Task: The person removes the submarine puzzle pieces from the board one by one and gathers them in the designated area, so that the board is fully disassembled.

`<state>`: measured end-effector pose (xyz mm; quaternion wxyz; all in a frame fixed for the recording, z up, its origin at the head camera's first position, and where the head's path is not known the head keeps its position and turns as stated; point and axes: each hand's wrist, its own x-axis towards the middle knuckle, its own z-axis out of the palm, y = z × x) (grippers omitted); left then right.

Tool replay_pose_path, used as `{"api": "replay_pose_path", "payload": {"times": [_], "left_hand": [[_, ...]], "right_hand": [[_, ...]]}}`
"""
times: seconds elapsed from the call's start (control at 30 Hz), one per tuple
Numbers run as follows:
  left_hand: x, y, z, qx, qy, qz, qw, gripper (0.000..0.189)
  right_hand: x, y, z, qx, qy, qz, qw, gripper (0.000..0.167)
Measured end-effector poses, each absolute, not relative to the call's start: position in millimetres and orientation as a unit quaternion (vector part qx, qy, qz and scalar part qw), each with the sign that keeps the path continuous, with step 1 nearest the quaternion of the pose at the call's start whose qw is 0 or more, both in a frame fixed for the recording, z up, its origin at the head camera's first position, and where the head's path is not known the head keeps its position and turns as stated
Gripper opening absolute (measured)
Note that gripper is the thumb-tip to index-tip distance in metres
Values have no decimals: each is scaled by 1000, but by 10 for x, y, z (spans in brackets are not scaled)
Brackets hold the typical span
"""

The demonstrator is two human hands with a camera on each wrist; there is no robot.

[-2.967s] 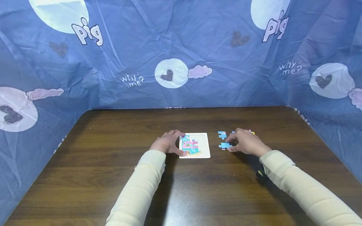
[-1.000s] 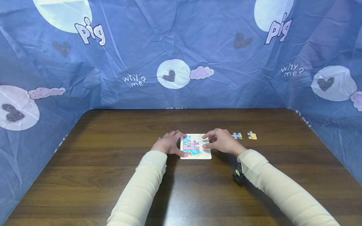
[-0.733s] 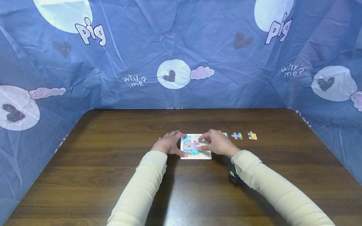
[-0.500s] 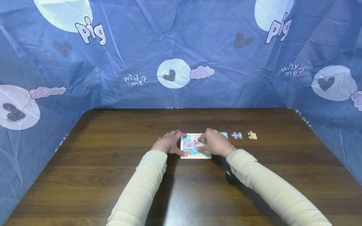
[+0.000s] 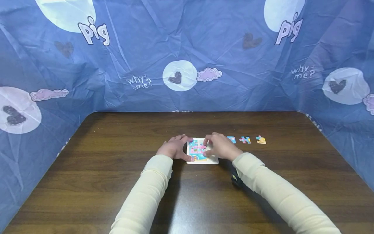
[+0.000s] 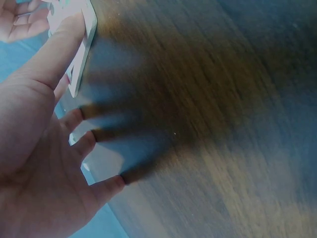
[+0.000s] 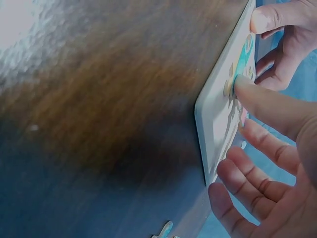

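Note:
In the head view a white square puzzle tray (image 5: 216, 160) lies on the table, its left side filled with pink, blue and teal jigsaw pieces (image 5: 195, 150). My left hand (image 5: 172, 148) spreads along the tray's left side, thumb on the lower corner and a fingertip at the upper one. Its other fingers rest straight on the tabletop in the left wrist view. My right hand (image 5: 221, 146) is over the tray's right half, pinching a jigsaw piece against the filled part. In the right wrist view the thumb (image 7: 252, 94) is on the puzzle surface; the hand partly hides the piece.
To the right of the tray lie three loose jigsaw pieces: a blue one (image 5: 231, 139) partly behind my right hand, a blue-and-pink one (image 5: 245, 140) and a yellowish one (image 5: 261, 140). The brown wooden table (image 5: 131, 182) ends at a blue printed cloth (image 5: 131, 42).
My right hand has taken a blue jigsaw piece from beside the tray and carried it left onto the tray, where the top row now looks fuller. The left hand has stayed on the tray's edge.

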<state>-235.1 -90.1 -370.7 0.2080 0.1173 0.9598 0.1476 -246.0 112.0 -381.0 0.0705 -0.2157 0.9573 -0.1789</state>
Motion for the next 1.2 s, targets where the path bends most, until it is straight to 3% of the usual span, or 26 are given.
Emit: {"api": "replay_pose_path", "payload": {"times": [1.2], "left_hand": [[-2412,-891,-3780,111,960,124,223,86]], "right_hand": [[-2420,1203,-3861,-284,945,-158,-20,32]]}}
